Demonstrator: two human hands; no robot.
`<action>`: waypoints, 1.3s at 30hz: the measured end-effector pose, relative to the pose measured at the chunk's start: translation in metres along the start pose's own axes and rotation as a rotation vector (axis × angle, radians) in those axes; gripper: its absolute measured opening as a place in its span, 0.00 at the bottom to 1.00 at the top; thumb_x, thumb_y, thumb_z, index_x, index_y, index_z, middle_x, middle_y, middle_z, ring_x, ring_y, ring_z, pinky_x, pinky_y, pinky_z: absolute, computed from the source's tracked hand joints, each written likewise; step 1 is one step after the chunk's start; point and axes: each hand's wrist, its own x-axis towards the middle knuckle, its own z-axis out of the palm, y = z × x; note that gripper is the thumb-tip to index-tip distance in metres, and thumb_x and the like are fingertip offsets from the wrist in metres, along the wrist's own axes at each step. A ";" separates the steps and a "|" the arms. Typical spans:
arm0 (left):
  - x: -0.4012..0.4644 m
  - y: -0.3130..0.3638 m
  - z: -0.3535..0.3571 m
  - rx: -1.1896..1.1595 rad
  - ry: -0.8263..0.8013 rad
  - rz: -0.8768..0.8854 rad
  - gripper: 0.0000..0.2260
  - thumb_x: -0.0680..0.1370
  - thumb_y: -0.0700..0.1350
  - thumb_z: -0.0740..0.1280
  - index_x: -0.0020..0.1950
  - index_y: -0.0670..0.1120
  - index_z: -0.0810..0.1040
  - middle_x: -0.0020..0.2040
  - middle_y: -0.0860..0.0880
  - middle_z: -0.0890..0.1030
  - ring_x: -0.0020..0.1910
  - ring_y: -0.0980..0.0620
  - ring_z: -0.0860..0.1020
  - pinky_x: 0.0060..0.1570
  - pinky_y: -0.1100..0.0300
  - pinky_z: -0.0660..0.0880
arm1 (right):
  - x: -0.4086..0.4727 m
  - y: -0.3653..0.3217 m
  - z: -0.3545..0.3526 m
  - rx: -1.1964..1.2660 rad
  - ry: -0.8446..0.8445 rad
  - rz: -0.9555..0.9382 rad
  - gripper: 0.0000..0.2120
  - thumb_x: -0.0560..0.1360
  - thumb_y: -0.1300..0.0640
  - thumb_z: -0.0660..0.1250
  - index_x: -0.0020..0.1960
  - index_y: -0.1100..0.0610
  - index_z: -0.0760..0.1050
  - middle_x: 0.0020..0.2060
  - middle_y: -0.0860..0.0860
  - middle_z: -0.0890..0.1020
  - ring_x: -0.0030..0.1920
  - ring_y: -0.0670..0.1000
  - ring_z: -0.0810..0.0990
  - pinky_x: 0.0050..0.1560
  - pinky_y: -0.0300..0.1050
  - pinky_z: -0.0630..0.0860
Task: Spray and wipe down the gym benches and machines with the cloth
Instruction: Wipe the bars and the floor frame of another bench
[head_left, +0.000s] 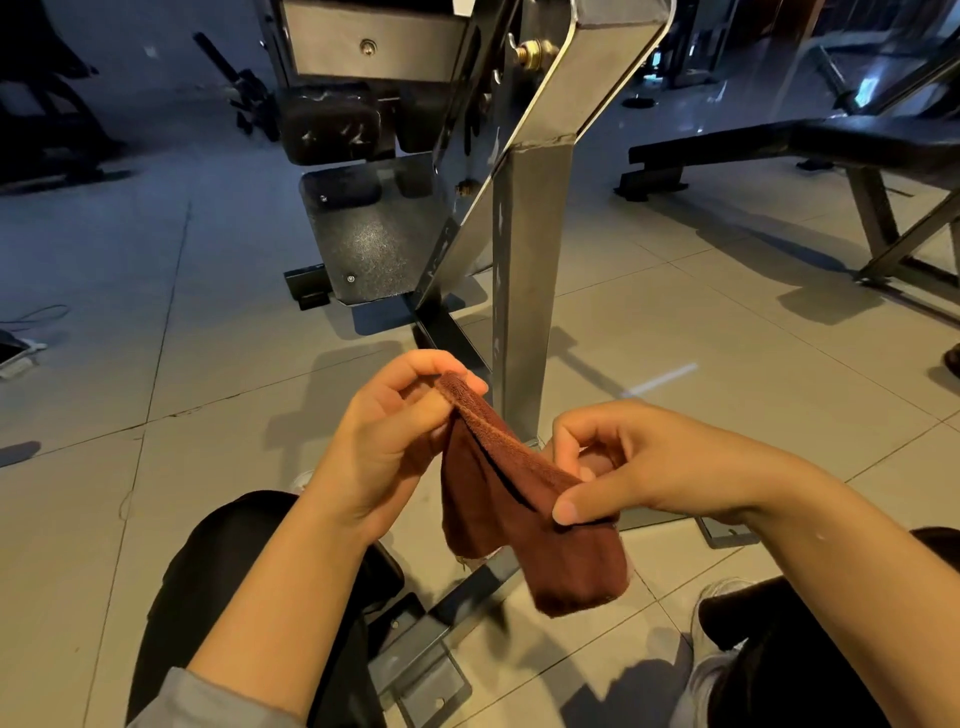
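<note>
place: gym floor, as I read it from the head camera
machine: steel-framed machine (530, 291) right in front of me, square tube upright, angled brace, bolted base plates
pads: black padded rollers (332, 124) on the machine, vinyl scuffed
bench: flat black padded bench (831, 143) on a crossed metal frame, right side
background: more dark equipment frames (47, 104) at left and far right, too dim to identify
floor: large pale tiles (701, 338), grout lines visible
light: dim, bluish at the back, warm near me
</note>
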 end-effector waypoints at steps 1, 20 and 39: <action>0.000 -0.001 -0.001 0.016 -0.005 -0.002 0.07 0.68 0.39 0.69 0.40 0.51 0.83 0.40 0.48 0.83 0.34 0.55 0.78 0.36 0.64 0.76 | 0.001 0.001 0.000 -0.010 0.006 0.014 0.14 0.70 0.69 0.73 0.35 0.55 0.73 0.28 0.49 0.74 0.29 0.45 0.71 0.34 0.37 0.70; -0.009 -0.018 -0.021 1.096 -0.563 0.049 0.10 0.71 0.57 0.64 0.38 0.53 0.79 0.43 0.58 0.78 0.46 0.57 0.77 0.50 0.56 0.74 | -0.019 0.001 -0.019 -0.315 0.009 0.101 0.14 0.71 0.64 0.74 0.35 0.57 0.70 0.33 0.55 0.73 0.30 0.47 0.71 0.32 0.39 0.71; -0.009 0.006 -0.025 0.658 -0.280 0.033 0.09 0.68 0.54 0.72 0.42 0.51 0.82 0.42 0.49 0.83 0.43 0.50 0.81 0.47 0.55 0.80 | -0.013 0.006 -0.028 -0.343 0.127 0.051 0.11 0.72 0.60 0.73 0.39 0.59 0.70 0.32 0.48 0.71 0.34 0.47 0.68 0.36 0.43 0.67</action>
